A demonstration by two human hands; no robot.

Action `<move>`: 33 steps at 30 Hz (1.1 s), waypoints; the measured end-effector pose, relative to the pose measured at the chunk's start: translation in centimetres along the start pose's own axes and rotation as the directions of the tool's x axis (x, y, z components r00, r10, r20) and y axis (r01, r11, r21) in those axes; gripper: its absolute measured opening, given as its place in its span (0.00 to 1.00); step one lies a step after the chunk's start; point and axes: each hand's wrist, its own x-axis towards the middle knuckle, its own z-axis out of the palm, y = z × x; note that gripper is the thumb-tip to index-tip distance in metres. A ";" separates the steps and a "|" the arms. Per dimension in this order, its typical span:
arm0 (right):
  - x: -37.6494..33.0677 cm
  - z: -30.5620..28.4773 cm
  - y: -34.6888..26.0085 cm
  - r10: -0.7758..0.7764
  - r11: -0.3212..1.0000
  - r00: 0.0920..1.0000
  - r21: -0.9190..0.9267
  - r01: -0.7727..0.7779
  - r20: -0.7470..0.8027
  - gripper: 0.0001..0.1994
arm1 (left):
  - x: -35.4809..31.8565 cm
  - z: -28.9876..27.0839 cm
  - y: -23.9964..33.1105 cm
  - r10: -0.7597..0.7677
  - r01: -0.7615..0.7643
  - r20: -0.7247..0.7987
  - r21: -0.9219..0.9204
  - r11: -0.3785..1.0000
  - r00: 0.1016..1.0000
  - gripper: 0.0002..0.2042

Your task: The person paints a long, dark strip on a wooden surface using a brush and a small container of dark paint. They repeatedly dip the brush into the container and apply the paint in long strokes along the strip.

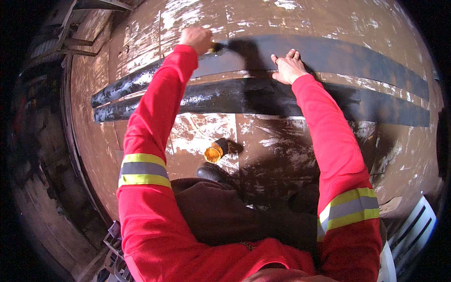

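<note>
My left hand (196, 39) is closed around a paintbrush (216, 47), whose dark bristles are at the far strip (329, 54). That long, flat strip is glossy black toward the left and matte dark grey toward the right. My right hand (289, 67) lies on the same strip with its fingers spread, holding nothing. Closer to me runs a second strip (211, 96), mostly wet-looking black, with a grey right end. Between this strip and my dark shoe is a small container (213, 154), yellow-orange at its opening and dark on its side.
Both strips rest on a brown surface (277, 141) with pale, worn patches. A white slatted plastic chair (413, 230) is at the lower right. Wooden framing (75, 47) stands at the upper left. My black shoe (210, 172) is just below the container.
</note>
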 end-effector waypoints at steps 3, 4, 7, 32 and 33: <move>-0.3 0.2 0.4 0.017 1.000 1.000 -0.017 -0.017 0.008 0.35 | 0.6 -2.5 2.9 -0.021 0.003 -0.043 -0.378 0.926 0.999 0.09; -0.5 -0.1 0.4 0.012 0.999 1.000 -0.041 -0.011 0.019 0.36 | 0.4 -2.8 3.0 -0.009 -0.012 -0.048 -0.431 0.902 0.999 0.09; -0.4 0.0 0.7 0.019 1.000 1.000 -0.004 -0.019 -0.001 0.36 | -1.1 -1.3 1.1 -0.029 0.045 0.064 -0.262 0.964 0.998 0.11; -0.3 0.0 0.2 0.022 0.999 1.000 -0.039 -0.022 0.000 0.35 | -5.2 4.8 -3.3 -0.139 0.148 0.064 -0.166 0.975 0.988 0.14; -0.4 0.2 0.2 0.017 0.999 1.000 -0.043 -0.017 -0.004 0.35 | -6.0 5.2 -4.3 -0.153 0.161 0.099 -0.077 0.984 0.983 0.15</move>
